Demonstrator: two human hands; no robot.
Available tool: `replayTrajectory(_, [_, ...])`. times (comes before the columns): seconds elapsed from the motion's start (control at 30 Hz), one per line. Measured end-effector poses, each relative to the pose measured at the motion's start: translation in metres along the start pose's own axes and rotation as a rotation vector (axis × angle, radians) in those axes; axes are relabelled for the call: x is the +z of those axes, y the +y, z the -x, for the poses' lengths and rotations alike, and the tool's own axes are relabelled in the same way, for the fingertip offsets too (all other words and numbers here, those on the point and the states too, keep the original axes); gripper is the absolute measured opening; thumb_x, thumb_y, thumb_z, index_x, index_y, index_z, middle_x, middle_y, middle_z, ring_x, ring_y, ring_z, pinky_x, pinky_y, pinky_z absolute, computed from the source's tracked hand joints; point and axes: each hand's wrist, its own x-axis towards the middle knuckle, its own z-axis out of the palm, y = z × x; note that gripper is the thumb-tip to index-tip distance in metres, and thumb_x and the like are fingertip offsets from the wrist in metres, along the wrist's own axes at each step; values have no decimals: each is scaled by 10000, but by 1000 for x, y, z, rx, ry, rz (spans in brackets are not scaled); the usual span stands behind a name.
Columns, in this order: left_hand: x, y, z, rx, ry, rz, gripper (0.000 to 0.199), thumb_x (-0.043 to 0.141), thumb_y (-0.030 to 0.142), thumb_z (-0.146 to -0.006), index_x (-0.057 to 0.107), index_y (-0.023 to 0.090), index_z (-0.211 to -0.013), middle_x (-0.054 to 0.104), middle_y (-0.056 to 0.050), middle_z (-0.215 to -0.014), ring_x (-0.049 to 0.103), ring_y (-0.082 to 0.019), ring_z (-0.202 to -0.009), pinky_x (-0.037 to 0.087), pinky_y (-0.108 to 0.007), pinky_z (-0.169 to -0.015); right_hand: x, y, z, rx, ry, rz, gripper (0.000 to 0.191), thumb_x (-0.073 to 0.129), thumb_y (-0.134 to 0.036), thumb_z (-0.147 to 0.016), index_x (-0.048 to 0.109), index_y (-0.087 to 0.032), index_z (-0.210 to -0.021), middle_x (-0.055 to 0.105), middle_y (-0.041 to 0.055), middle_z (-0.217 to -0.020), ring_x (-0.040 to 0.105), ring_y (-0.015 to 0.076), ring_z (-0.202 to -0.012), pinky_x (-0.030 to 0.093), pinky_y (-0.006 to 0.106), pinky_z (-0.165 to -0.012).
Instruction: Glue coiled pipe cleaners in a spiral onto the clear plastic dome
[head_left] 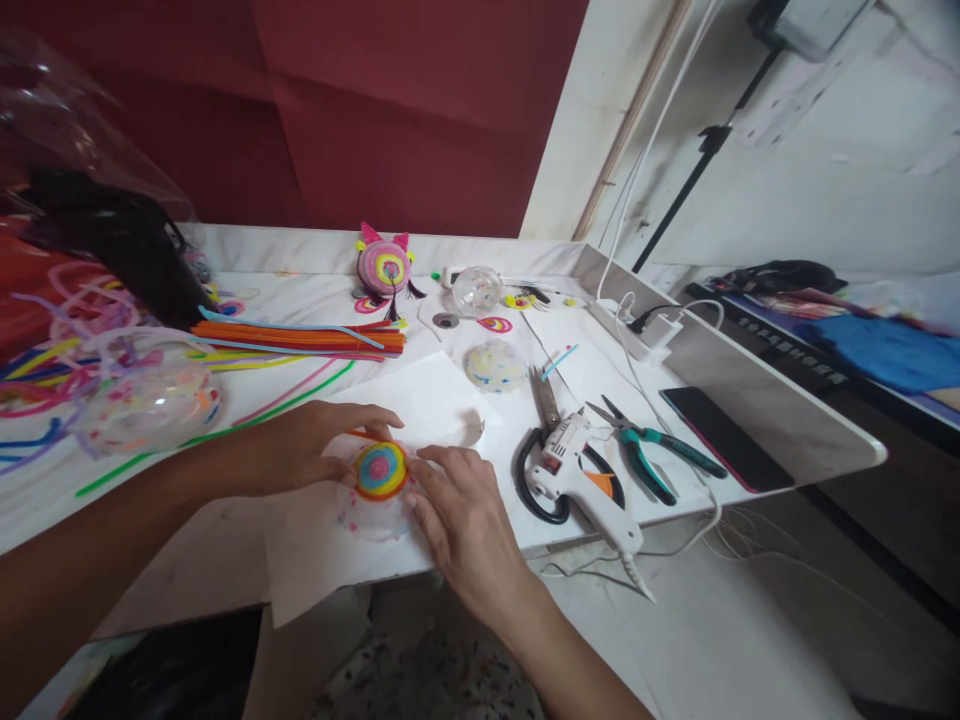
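Note:
On a white sheet of paper (300,560) at the table's front edge sits a clear plastic dome (375,520) with coloured specks. A pipe cleaner coil (380,469) tops it, pink in the centre, then blue, yellow and orange. My left hand (319,445) is curled at the coil's left and far side, its fingers on the loose orange strand. From the right, my right hand (465,510) presses bent fingers and thumb against the coil's edge and the dome. The fingertips partly hide what they touch.
To the right lie a white glue gun (577,470), black-handled scissors (544,480), green-handled pliers (645,450) and a phone (724,437). Behind are a decorated pink ball (385,265) and speckled domes (495,366). Orange pipe cleaners (300,338) lie bundled at left. A cable hangs over the front edge.

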Motion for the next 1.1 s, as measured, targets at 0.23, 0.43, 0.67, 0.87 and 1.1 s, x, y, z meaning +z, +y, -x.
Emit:
replayTrajectory(0.23, [2,1,4,0,22,-5,575,702,515,-875,681,292,-1405,766,-76,-1404,709,-335,-1271,517,-446,-1131,6,1,0,2,28,3,271,561,-276,-1104,756,-183,-1267,746,129,-1184,649,296,-1068,535,461,-906])
replayTrajectory(0.43, [5,4,5,-4,34,-37,529,620,547,-917,697,272,-1362,765,-87,-1392,709,-332,-1272,507,-437,-1130,-7,2,-17,-14,-112,133,199,625,-212,-1056,812,-221,-1123,749,93,-1052,632,275,-980,472,416,-820])
replayTrajectory(0.67, [8,12,8,-16,54,-70,513,594,555,-913,711,251,-1310,777,-74,-1352,711,-333,-1260,503,-415,-1114,-24,-5,-52,-52,-374,323,148,742,-170,-996,826,-203,-879,767,74,-889,631,264,-924,413,411,-818])
replayTrajectory(0.87, [16,19,17,28,210,-86,439,595,432,-908,708,234,-1284,748,-47,-1372,675,-328,-1284,489,-430,-1143,-24,-10,-57,-50,-401,351,198,732,-169,-1000,811,-203,-821,787,69,-892,637,254,-904,376,401,-797])
replayTrajectory(1.1, [49,24,38,-197,471,-50,318,582,387,-817,717,252,-1071,792,-55,-1066,754,-288,-985,608,-406,-916,-27,-15,-60,31,-491,356,182,682,-167,-1032,847,-189,-959,811,83,-1013,664,276,-1039,392,409,-871])
